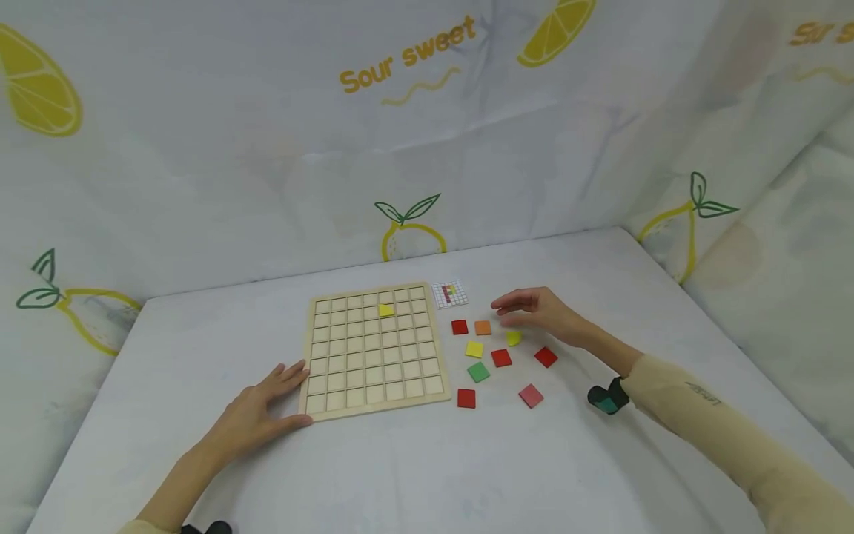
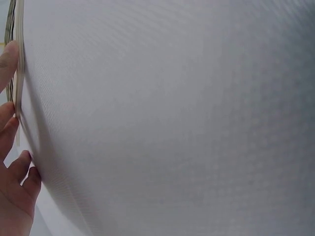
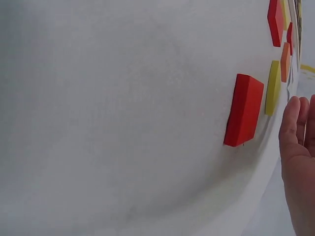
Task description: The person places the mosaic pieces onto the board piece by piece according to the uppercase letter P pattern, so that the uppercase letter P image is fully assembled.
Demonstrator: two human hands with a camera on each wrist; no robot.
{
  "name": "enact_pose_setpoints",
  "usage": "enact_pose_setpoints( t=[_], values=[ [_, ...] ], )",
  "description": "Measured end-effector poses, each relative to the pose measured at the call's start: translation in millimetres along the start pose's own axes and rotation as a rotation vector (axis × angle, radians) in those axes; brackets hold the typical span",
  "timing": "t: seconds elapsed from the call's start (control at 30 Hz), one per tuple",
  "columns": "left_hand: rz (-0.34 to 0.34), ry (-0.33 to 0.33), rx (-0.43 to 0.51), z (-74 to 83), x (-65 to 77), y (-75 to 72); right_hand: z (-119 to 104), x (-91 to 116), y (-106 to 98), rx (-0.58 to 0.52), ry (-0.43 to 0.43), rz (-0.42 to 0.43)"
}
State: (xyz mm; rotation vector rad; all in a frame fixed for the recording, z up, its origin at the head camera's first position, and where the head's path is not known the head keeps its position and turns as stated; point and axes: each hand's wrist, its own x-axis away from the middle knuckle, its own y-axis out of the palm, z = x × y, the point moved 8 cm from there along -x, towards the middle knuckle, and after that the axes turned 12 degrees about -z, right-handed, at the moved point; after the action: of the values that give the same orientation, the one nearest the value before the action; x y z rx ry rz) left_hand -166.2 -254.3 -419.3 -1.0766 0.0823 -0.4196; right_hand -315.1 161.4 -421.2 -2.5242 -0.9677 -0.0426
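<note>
A wooden grid board (image 1: 373, 409) lies flat on the table, with one yellow quarter-round tile (image 1: 386, 311) in a cell near its far side. My left hand (image 1: 263, 408) rests at the board's near-left edge, thumb and fingertips touching the rim; the left wrist view shows fingers (image 2: 9, 66) along that rim. My right hand (image 1: 543, 311) hovers over the loose tiles, fingers slightly bent and holding nothing. Below it lies a yellow rounded tile (image 1: 513, 338), with a red tile (image 1: 545, 357) closer to the wrist. An orange tile (image 1: 483, 328) is left of the hand.
A small printed pattern card (image 1: 450, 294) lies at the board's far-right corner. Between board and right hand are a yellow tile (image 1: 474, 349), a green tile (image 1: 478, 372), a pink tile (image 1: 531, 395) and several red ones (image 1: 466, 398). A lemon-print cloth (image 1: 267, 170) hangs behind the table.
</note>
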Motion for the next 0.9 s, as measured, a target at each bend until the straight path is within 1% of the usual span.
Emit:
enact_pose_setpoints(
  t=[0.17,0.33,0.43,0.63,0.7,0.9],
  values=[
    [0.001,0.002,0.006,0.7,0.0,0.2,1,-11,10,0.033,0.034,-0.045],
    [0.002,0.003,0.007,-0.1,-0.2,0.6,1,-17,15,0.064,0.056,-0.081],
    [0.001,0.0,0.004,0.3,-0.4,0.3,2,-20,15,0.109,0.073,-0.077],
    [0.003,0.003,0.012,1.7,-0.6,-0.3,-5,-26,17,0.231,0.055,-0.059],
    [0.005,0.004,0.017,1.8,-0.1,-0.4,-6,-28,17,0.266,0.061,-0.05],
    [0.006,0.006,0.019,2.3,-0.4,0.6,-7,-30,15,0.362,0.057,-0.056]
  ],
)
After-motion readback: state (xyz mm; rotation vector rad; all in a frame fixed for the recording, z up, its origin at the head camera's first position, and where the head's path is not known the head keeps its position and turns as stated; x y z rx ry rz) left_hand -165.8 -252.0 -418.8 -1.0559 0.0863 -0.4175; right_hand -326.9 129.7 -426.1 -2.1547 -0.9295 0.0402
